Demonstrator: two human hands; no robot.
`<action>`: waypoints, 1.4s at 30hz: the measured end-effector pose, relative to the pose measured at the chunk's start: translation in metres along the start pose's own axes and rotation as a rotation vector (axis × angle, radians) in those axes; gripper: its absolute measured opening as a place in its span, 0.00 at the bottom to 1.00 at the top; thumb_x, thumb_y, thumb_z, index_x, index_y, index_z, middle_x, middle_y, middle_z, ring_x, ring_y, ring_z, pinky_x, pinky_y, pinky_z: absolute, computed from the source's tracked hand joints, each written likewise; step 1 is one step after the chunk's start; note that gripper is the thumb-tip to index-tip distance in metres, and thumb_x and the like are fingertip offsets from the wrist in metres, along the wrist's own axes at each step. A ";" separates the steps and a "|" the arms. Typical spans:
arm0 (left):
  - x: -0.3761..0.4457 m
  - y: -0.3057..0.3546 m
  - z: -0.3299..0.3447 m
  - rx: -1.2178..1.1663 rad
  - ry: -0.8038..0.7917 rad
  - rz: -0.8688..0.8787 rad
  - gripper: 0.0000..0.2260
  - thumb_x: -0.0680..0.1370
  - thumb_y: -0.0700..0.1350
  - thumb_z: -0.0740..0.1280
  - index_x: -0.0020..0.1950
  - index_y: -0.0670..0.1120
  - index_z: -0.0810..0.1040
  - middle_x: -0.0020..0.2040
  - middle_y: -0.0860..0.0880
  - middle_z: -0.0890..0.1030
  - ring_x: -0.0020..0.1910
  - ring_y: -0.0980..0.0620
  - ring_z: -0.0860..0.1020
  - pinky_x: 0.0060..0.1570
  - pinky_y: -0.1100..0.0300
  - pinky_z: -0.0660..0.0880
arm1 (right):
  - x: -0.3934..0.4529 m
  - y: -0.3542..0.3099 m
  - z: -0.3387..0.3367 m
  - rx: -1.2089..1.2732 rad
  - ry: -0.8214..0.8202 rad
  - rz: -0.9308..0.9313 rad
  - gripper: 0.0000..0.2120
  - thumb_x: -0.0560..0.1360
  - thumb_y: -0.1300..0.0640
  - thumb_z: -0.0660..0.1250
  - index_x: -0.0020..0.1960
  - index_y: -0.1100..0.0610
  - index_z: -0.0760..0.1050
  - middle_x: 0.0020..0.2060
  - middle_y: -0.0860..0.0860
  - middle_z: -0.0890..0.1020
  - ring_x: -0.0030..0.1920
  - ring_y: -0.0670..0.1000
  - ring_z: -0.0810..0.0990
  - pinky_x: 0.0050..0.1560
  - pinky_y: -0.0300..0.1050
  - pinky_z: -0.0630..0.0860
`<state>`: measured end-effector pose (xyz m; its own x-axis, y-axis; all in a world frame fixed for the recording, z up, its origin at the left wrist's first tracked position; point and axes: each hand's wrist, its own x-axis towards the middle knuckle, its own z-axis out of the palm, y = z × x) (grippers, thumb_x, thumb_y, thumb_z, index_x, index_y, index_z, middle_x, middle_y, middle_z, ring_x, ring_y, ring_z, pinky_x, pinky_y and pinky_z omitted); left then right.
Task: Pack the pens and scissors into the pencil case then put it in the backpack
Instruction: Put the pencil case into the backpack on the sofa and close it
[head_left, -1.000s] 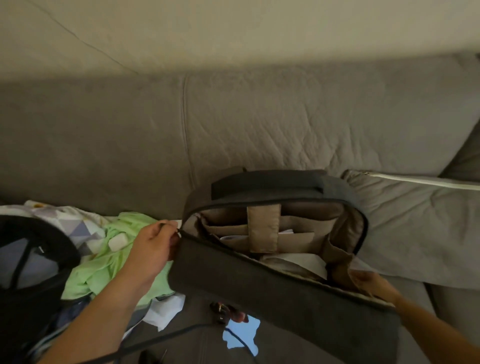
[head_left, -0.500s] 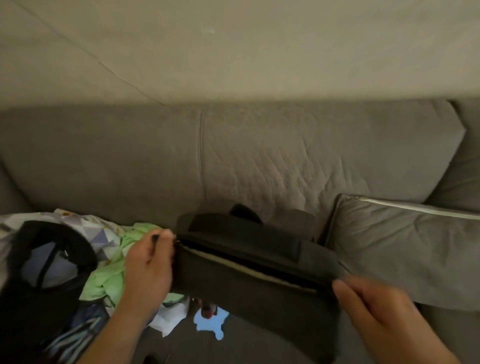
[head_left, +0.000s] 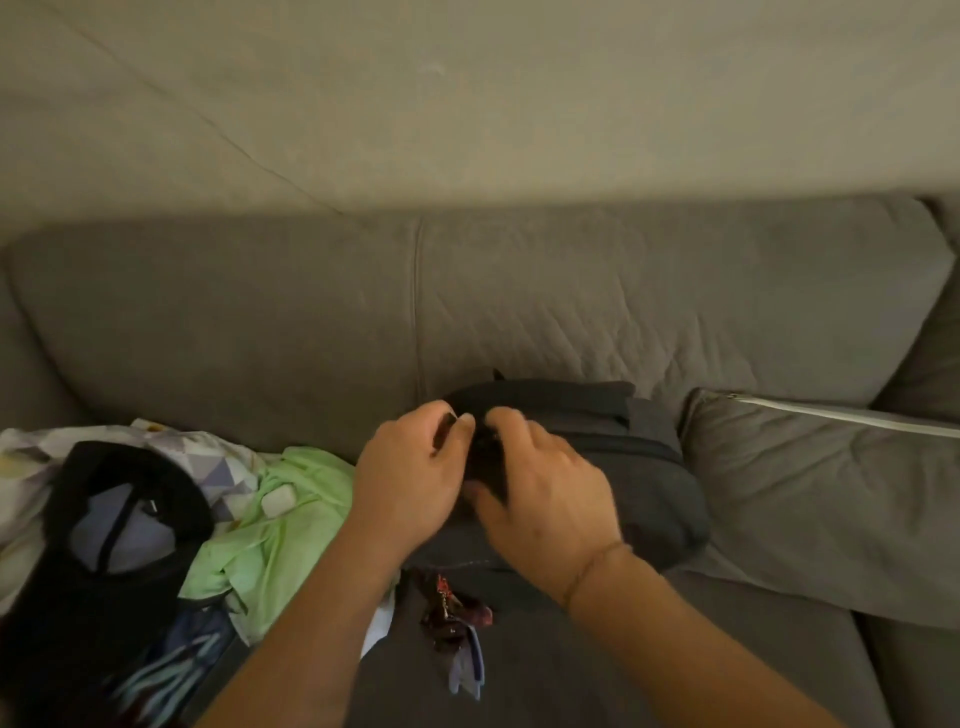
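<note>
A dark grey backpack (head_left: 644, 467) lies on the grey sofa seat, its top now closed. My left hand (head_left: 410, 478) pinches the bag's top left corner near the zip end. Right beside it, my right hand (head_left: 540, 493) rests on the bag with fingers curled at the same spot; a thin band circles its wrist. Both hands nearly touch. The zip pull itself is hidden between the fingers. No pencil case, pens or scissors are in view.
A green cloth (head_left: 280, 525) and a patterned sheet lie left of the bag, with a black cap (head_left: 119, 525) on them. A keyring with a blue tag (head_left: 457, 629) lies in front. A grey cushion (head_left: 831, 493) sits right, against the sofa back (head_left: 311, 322).
The backpack was wide open, showing its beige pockets; now it is closed. My right hand moved from the bag's right end to the left corner beside my left hand.
</note>
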<state>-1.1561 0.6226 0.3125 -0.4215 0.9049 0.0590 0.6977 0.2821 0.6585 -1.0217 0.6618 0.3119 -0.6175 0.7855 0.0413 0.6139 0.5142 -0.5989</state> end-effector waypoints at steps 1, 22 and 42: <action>-0.002 -0.003 -0.003 0.028 -0.050 0.057 0.13 0.79 0.52 0.60 0.36 0.50 0.73 0.29 0.52 0.75 0.30 0.55 0.75 0.30 0.57 0.69 | 0.002 -0.001 0.006 0.006 0.000 -0.051 0.21 0.73 0.46 0.64 0.63 0.50 0.64 0.48 0.49 0.80 0.44 0.52 0.80 0.38 0.52 0.79; -0.008 -0.065 0.023 0.439 0.038 0.277 0.31 0.61 0.67 0.70 0.52 0.46 0.75 0.55 0.47 0.75 0.55 0.45 0.72 0.52 0.47 0.75 | 0.035 0.009 0.044 -0.119 0.283 0.252 0.19 0.71 0.37 0.65 0.51 0.52 0.76 0.43 0.49 0.80 0.39 0.52 0.80 0.30 0.42 0.66; -0.002 -0.069 0.018 0.646 -0.042 0.318 0.21 0.62 0.58 0.74 0.50 0.52 0.75 0.50 0.47 0.74 0.46 0.45 0.73 0.41 0.50 0.72 | 0.031 0.024 0.039 -0.501 0.121 0.010 0.10 0.74 0.50 0.67 0.39 0.55 0.77 0.35 0.53 0.79 0.38 0.57 0.78 0.24 0.47 0.72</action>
<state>-1.1929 0.6072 0.2535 -0.1273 0.9825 0.1362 0.9917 0.1232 0.0379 -1.0448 0.6851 0.2678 -0.5669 0.8104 0.1478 0.7983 0.5847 -0.1440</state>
